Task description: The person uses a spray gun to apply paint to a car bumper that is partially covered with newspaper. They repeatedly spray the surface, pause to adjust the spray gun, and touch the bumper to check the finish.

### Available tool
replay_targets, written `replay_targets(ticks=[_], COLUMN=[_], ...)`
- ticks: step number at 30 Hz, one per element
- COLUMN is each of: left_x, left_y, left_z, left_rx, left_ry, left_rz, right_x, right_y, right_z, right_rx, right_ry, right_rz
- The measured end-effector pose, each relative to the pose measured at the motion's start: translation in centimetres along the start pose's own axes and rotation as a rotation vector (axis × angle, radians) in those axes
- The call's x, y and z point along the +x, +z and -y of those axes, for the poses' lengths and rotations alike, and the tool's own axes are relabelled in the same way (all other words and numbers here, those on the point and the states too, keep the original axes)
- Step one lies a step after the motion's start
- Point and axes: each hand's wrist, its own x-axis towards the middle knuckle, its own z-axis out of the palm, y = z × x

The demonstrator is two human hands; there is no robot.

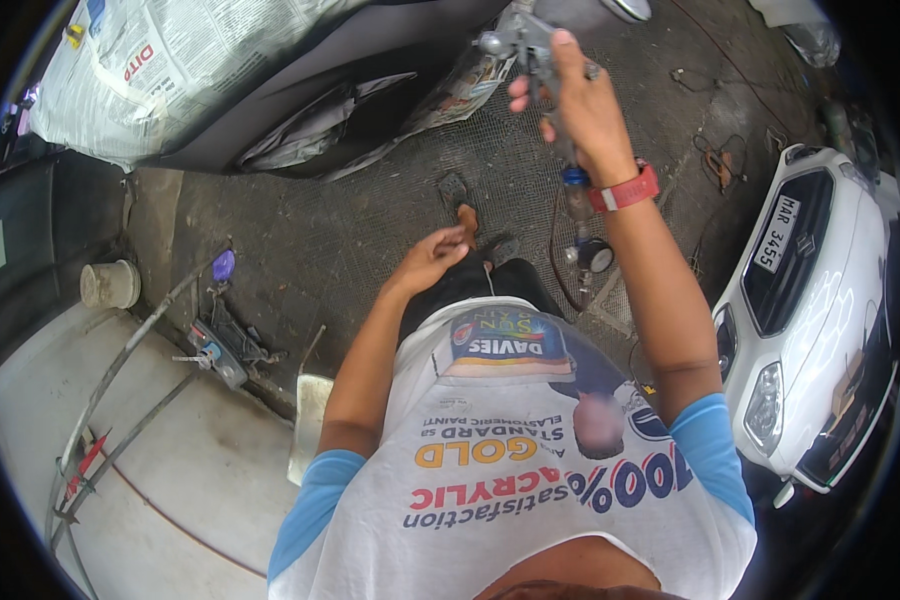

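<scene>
Head view, right hand [582, 110] fingers [562, 48] wrapped around spray gun [523, 42] handle

Spray gun [518, 42] in right hand [580, 105], seemingly.

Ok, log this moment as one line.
right hand: grips metal spray gun, raised | left hand: empty, open, near waist | ahead: dark car panel masked with newspaper | right: white car

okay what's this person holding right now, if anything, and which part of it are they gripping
The right hand holds a metal spray gun by its handle, raised out in front, with a gauge hanging below the wrist. The left hand holds nothing.
</scene>
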Motion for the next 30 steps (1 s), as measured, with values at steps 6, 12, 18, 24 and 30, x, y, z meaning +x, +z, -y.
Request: replay_targets(ticks=[6, 12, 18, 24, 30], left_x=[-3.4, -3.3, -3.7, -3.7, -3.2], left_y=[-1.3, -4.6, -4.4, -2.3, -1.8], left_z=[6.9, 14.5, 14.9, 11.9, 12.8], left_rx=[0.329, 0.409, 0.384, 0.392, 0.302], left_ry=[-0.266, -0.443, -0.509, -0.478, -0.383], left_rz=[-0.007, -0.103, -0.164, -0.2, -0.2], right_x=[1.2, 2.0, 0.5, -0.3, 1.4], right_y=[-6.6, -7.2, -1.6, 4.2, 3.5], right_z=[-1.1, -1.0, 1.5, 3.4, 3.6], right_rx=[-0.047, -0.096, -0.04, 0.045, 0.085], right_ry=[0.016, -0.053, -0.077, -0.17, -0.066], right_rz=[-0.21, -0.327, -0.159, 0.102, 0.094])
